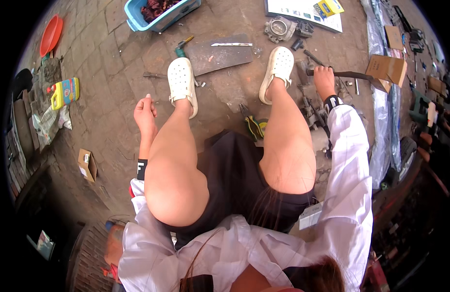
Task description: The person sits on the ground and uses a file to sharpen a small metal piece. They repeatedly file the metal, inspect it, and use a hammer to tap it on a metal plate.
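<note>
My right hand (324,82) is closed round a long dark bar (352,75), which curves toward a brown cardboard box (388,69) on the right. My left hand (145,113) hangs beside my left shin, its fingers loosely bent and nothing visible in them. Between my feet and knees lie pliers (254,126) with yellow-and-black handles. A flat dark metal plate (220,57) rests on the ground ahead, bearing a thin silver strip (231,45). Near it is a screwdriver-like tool (182,47) with a green part. Greasy metal parts (310,109) sit below my right hand.
A blue basin (162,19) with dark reddish contents stands ahead. Right of it are a round metal housing (278,30) and a white board (283,9). A yellow jug (65,93), a red dish (51,35) and a small carton (87,165) lie left. Plastic sheeting (383,126) runs along the right.
</note>
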